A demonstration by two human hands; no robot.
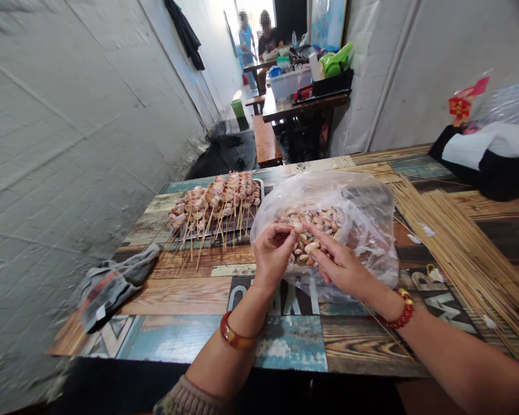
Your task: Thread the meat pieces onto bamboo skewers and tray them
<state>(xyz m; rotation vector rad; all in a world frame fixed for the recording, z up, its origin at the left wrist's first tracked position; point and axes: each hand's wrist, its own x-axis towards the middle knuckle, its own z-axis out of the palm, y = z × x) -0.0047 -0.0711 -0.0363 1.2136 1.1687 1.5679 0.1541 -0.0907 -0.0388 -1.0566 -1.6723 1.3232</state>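
My left hand [273, 253] is closed, its thumb and fingertips pinching a garlic clove [298, 229] above an open clear plastic bag [374, 202]. Loose garlic cloves [324, 218] with pinkish skins fill the bag's mouth. My right hand [343, 266] is closed beside it, with its index finger reaching toward the pinched clove. A pale clove [312, 248] sits at the right thumb and fingers. From beneath the right wrist a thin bamboo skewer [391, 333] slants out, in line with that clove; the grip on it is partly hidden.
Left of the bag, a metal tray [259, 187] bears several loaded garlic skewers [218, 199]. A grey cloth [115, 282] lies at the table's left end. Many bare bamboo skewers [462, 253] spread on the right, near a black bag [501, 167]. Two people are farther back.
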